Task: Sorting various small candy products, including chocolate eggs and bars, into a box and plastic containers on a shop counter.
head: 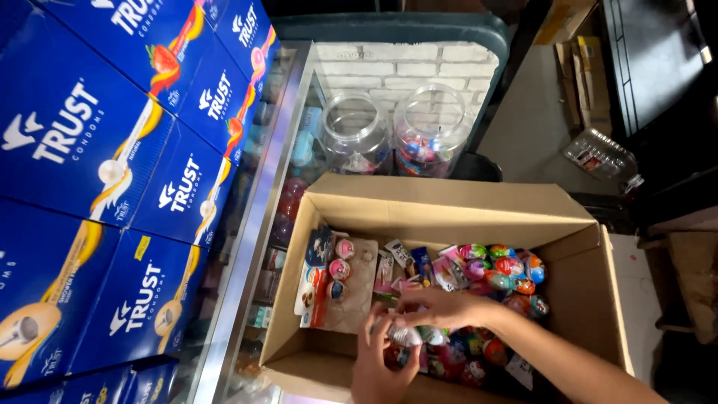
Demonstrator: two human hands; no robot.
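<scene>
- Brown corrugated cardboard box [449, 206] stands open on the floor against a glass display counter [258, 224]; its flaps are folded outward.
- Inside the box, the right half holds a heap of brightly coloured egg-shaped packets [501, 273]; the left half holds a flat card of small round sweets [340, 280] lying against the box wall.
- The person's left hand [378, 363] reaches in from the lower edge, fingers curled around a small clear-wrapped packet [404, 334]; the grasp appears closed on it.
- The right hand [441, 307] comes in from the lower right, forearm across the heap, fingertips pinching the same clear-wrapped packet from above. Both hands meet at this item, just above the near end of the heap.
- How firm the right hand's pinch is, I cannot tell; contact with the wrapper is visible.
- Two clear plastic jars [393, 135] stand behind the box, before a white brick wall; the right jar holds coloured items, the left appears nearly bare.
- Blue printed cartons [97, 164] are stacked on the counter at left.
- A crushed clear plastic bottle [602, 157] lies on the floor at far right, well apart from the box.
</scene>
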